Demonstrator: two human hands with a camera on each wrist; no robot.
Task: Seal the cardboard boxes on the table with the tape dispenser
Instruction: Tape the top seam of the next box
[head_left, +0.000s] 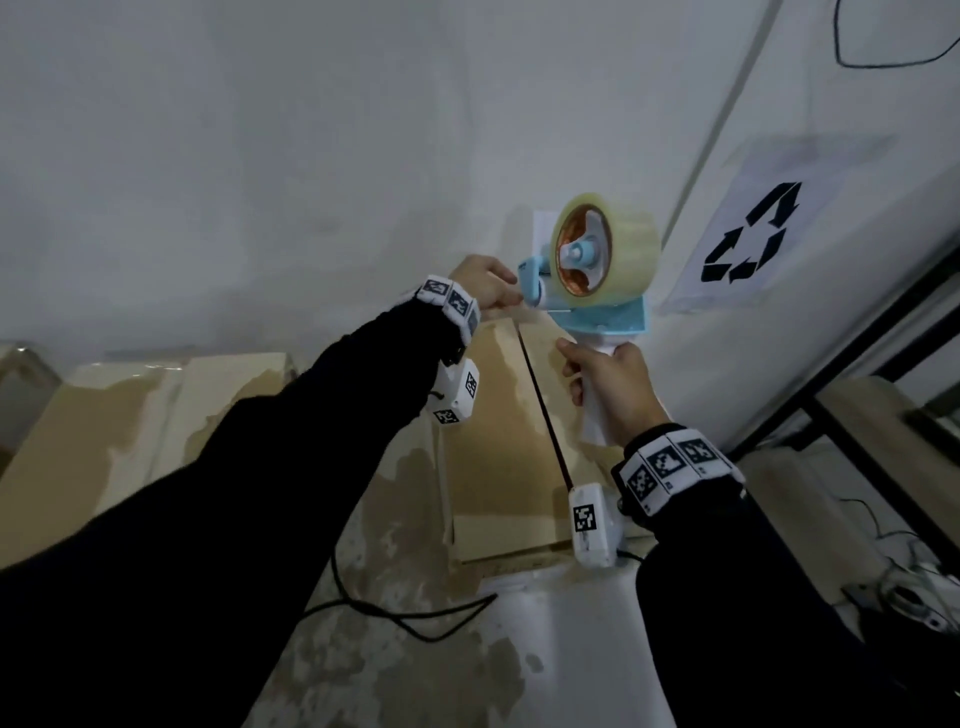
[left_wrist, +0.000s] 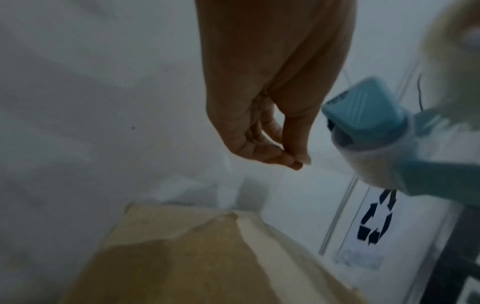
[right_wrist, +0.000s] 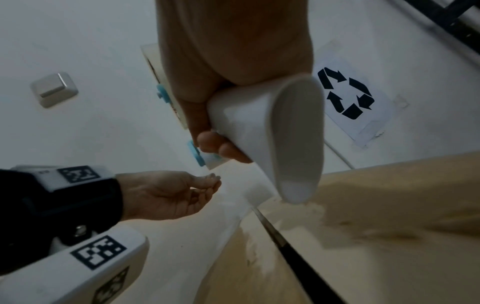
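A tape dispenser (head_left: 597, 270) with a light-blue frame, a white handle and a roll of clear tape is held up in the air above a cardboard box (head_left: 498, 441). My right hand (head_left: 613, 389) grips the white handle (right_wrist: 280, 133). My left hand (head_left: 488, 288) is at the dispenser's blue front end (left_wrist: 363, 107), thumb and forefinger (left_wrist: 293, 160) pinched together on the faint clear tape end. The box's top flaps lie flat with a dark seam (right_wrist: 285, 242) between them, and the box (left_wrist: 194, 257) sits just below both hands.
More cardboard (head_left: 130, 415) lies to the left along the white wall. A recycling sign (head_left: 748, 234) hangs on the wall at right, beside a black metal frame (head_left: 857, 415). A black cable (head_left: 405, 613) trails over the stained white table. A wall switch (right_wrist: 53, 89) sits behind.
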